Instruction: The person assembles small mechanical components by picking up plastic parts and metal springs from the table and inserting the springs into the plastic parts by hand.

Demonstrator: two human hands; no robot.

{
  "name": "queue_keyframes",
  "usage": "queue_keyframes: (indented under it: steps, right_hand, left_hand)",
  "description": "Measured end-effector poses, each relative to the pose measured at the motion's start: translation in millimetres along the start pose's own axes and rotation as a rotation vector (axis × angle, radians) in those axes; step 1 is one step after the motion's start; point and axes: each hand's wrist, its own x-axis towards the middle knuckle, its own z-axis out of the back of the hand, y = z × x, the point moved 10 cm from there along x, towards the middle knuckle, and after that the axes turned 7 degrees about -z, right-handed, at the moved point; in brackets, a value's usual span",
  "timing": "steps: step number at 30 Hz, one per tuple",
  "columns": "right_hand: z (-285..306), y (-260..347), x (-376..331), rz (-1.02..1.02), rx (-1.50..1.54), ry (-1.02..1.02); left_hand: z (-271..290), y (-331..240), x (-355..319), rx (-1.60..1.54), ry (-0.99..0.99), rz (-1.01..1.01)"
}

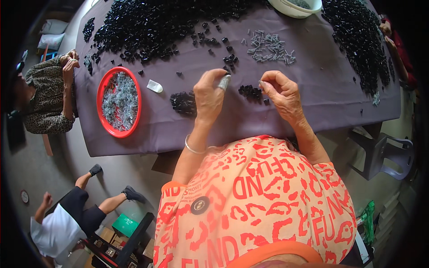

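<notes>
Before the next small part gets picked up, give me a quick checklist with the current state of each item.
1. Left hand has a piece in it: ok, a small grey tube is pinched at the fingertips.
2. Right hand is free to pick: cannot tell, its fingers are curled together and anything between them is too small to see.
3. Black parts within reach: ok, small black piles lie on the purple cloth between and beside the hands.
4. Grey parts supply: ok, the red tray holds plenty.
5. Nearby people's hands away from the working spot: ok, they are at the table's ends.
</notes>
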Motion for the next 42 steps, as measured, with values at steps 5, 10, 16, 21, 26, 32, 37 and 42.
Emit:
queue_keyframes:
  steps: [5, 10, 16, 21, 26, 32, 37, 42]
  right_hand:
    - [-12, 29, -8, 0.142, -0.082, 0.041]
    - [-26, 57, -23, 0.394, -0.296, 0.061]
    - [-25, 55, -34, 0.386, -0.325, 0.023]
    - [-30, 42, -44, 0.331, -0.273, 0.101]
    - [-14, 21, -40, 0.166, -0.232, 0.068]
    - [-25, 30, -43, 0.226, -0.313, 0.079]
    - [-29, 43, -46, 0.325, -0.372, 0.020]
    - [-10, 33, -43, 0.283, -0.437, -0.037]
  left_hand:
    - [-25, 1, -34, -0.885, 0.099, 0.521]
    - [-28, -13, -46, -0.974, 0.117, 0.511]
    - [-35, -15, -60, -1.095, 0.110, 0.574]
    - [-34, -15, -73, -1.086, 0.164, 0.619]
    - [-31, -9, -92, -1.068, 0.131, 0.755]
    - [-38, -5, -95, -1.232, 0.081, 0.826]
    - [-50, -8, -103, -1.506, 0.059, 0.955]
    - [-26, -5, -89, -1.053, 0.006, 0.759]
